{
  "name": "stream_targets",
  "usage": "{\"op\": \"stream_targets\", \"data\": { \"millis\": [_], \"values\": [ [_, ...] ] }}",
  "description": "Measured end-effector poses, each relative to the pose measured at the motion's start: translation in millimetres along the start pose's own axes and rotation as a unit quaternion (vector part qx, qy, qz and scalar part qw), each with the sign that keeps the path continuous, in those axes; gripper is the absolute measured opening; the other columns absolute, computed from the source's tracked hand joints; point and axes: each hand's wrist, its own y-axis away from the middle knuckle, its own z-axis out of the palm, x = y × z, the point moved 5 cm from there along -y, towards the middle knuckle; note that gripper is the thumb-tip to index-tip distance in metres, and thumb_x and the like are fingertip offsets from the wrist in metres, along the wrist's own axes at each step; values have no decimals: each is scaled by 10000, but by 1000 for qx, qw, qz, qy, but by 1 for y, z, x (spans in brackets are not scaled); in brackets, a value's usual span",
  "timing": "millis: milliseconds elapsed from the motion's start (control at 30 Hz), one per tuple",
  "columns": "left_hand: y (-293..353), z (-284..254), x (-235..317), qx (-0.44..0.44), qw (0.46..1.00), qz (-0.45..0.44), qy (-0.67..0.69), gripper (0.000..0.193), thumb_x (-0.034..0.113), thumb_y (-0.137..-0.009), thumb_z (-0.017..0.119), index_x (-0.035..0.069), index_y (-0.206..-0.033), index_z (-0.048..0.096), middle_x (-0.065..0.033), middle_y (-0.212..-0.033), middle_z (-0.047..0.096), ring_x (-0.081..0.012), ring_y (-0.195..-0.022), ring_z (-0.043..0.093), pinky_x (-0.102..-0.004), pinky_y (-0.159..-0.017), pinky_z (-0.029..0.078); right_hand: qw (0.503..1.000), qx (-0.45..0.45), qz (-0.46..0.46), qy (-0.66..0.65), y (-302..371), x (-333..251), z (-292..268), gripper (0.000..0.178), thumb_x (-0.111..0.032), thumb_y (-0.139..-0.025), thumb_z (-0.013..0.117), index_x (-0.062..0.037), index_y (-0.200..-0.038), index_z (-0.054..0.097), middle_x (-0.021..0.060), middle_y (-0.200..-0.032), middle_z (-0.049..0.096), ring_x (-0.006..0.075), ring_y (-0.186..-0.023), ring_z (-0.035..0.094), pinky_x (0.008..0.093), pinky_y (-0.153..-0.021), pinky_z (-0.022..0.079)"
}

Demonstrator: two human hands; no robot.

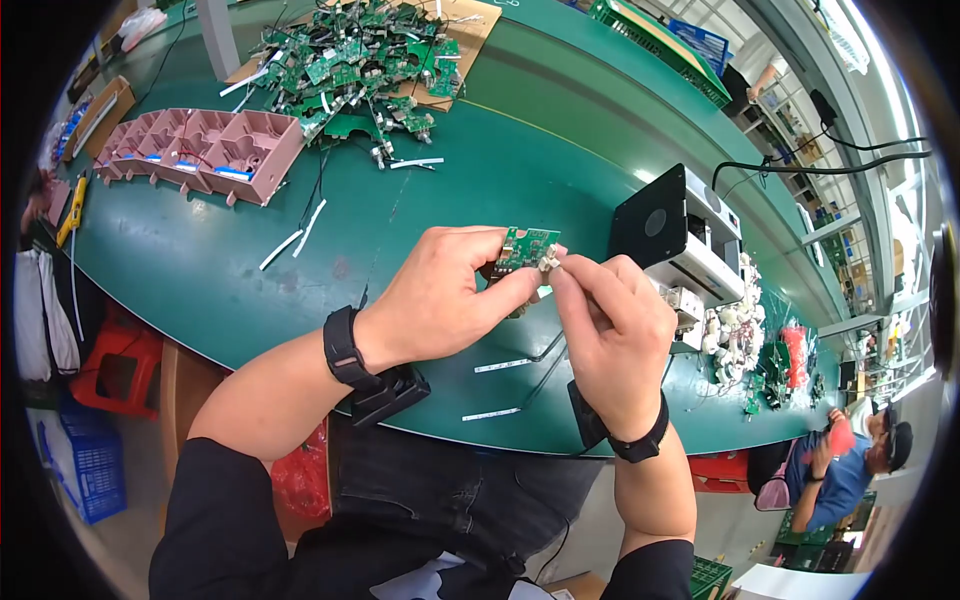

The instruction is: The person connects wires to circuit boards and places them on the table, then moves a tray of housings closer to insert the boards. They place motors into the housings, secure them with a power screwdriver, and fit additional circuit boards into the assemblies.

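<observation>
Over the middle of the green workbench, my left hand [440, 290] grips a small green circuit board [527, 248] between thumb and fingers. At the board's right edge sits a small whitish connector [549, 260]. My right hand [618, 315] pinches at that connector with thumb and forefinger, and the fingertips of both hands nearly meet there. Whether the connector is fixed to the board or loose, I cannot tell. Dark wires with white label strips [502, 366] lie on the bench just below my hands. The underside of the board is hidden by my left fingers.
A large heap of circuit boards [360, 70] lies on cardboard at the back. Left of it stands a pink compartmented plastic housing [205, 150]. To the right are a black-and-white machine [685, 235] and a pile of white parts [735, 325]. A person [850, 460] is at far right.
</observation>
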Motion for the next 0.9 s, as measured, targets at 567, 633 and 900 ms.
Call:
{"op": "stream_targets", "data": {
  "millis": [567, 633, 900],
  "values": [
    [2, 4, -9, 12, 983, -62, 175, 194, 98, -1016, 690, -2, -1177, 728, -37, -967, 754, -94, -827, 690, -274, -777, 584, 995, -41, 39, -86, 4, 13, 1, 41, -21, -978, 669, 1, -949, 689, 65, -745, 592, 170, -572, 564, 308, -538, 427],
    [2, 3, -8, 5, 985, -55, 164, 183, 104, -1015, 698, -5, -1160, 726, -35, -972, 752, -89, -828, 687, -269, -776, 582, 965, -134, 155, -164, 8, 20, 5, 59, -54, -998, 673, -2, -974, 688, 91, -803, 635, 216, -624, 618, 335, -565, 483],
    [1, 2, -8, -32, 989, -86, 119, 168, 115, -1005, 724, -13, -1114, 719, -33, -978, 747, -66, -844, 679, -257, -769, 573, 995, -40, -81, 41, 5, 4, 1, 22, 5, -947, 684, -15, -952, 691, 90, -757, 593, 249, -596, 616, 357, -505, 470]
  ]
}}
